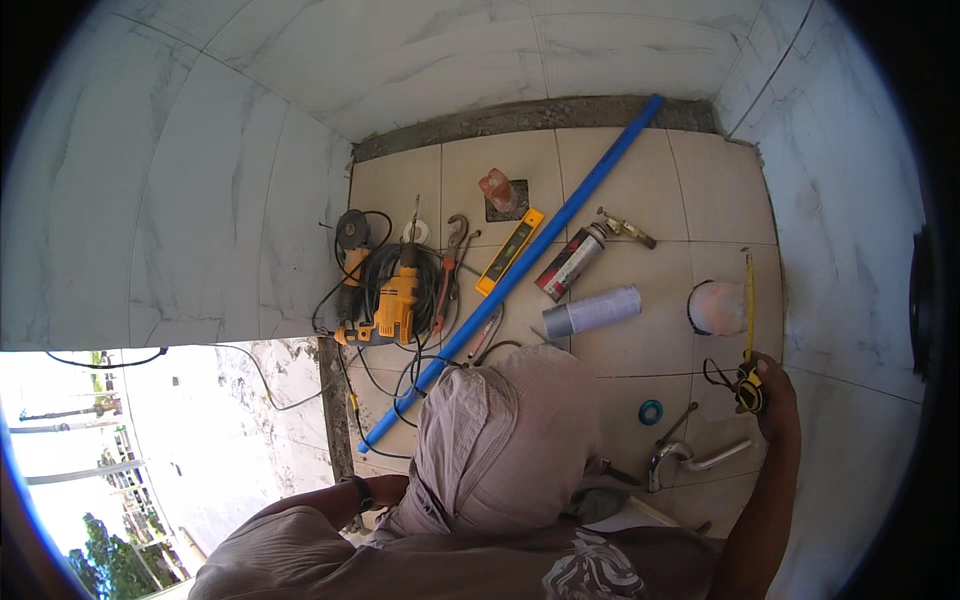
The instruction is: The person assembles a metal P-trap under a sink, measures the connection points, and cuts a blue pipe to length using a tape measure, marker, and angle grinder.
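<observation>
My right hand (778,398) is closed around a yellow and black tape measure (748,391). Its yellow blade (750,305) stretches away from me over the floor tiles, beside a round opening stuffed with pinkish plastic (721,307). A black wrist strap (716,373) hangs off the tape measure. My left hand (388,490) rests by my bent leg, its fingers hidden. Near the right hand lie a curved chrome pipe (700,457), a small wrench (678,424) and a roll of blue-green tape (651,413).
A long blue pipe (520,265) crosses the floor diagonally. Beside it are a yellow level (510,251), a gas canister (572,262) with a brass torch head (628,228), and a spray can (592,310). At left sit a drill (395,305), an angle grinder (352,255) and cables. Marbled walls enclose the floor.
</observation>
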The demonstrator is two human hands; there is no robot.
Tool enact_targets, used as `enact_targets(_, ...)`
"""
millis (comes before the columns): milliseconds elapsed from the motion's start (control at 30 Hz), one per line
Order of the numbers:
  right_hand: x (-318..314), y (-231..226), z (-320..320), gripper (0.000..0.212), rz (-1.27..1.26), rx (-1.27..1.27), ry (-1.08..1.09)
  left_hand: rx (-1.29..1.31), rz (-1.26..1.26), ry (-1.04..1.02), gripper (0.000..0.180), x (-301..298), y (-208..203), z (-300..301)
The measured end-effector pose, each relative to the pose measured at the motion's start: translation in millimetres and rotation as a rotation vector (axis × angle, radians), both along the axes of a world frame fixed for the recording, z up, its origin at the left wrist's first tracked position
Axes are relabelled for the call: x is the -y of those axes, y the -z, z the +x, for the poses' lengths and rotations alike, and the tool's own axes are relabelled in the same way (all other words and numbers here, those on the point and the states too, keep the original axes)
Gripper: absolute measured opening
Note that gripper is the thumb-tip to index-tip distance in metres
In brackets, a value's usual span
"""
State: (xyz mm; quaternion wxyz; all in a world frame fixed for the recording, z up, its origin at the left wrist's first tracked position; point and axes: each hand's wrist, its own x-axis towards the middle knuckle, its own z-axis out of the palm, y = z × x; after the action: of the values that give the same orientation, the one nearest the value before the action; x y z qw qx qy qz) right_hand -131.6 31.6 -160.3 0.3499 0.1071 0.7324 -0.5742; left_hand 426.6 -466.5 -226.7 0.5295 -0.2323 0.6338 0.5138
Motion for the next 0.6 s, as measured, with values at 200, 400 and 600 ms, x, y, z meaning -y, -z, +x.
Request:
enact_targets(200,16,8,-17,0.062,-0.1,0.078,-0.055,0.31,-0.214,-0.035,0.044,31,-53,-1)
enact_targets(400,-4,-11,-27,0.057,0.06,-0.001,-0.19,0.394,-0.42,-0.024,0.046,71,-111,7)
enact_targets(600,-5,-43,-6,0.058,0.087,-0.118,-0.024,0.224,-0.471,0.021,0.049,95,-16,49)
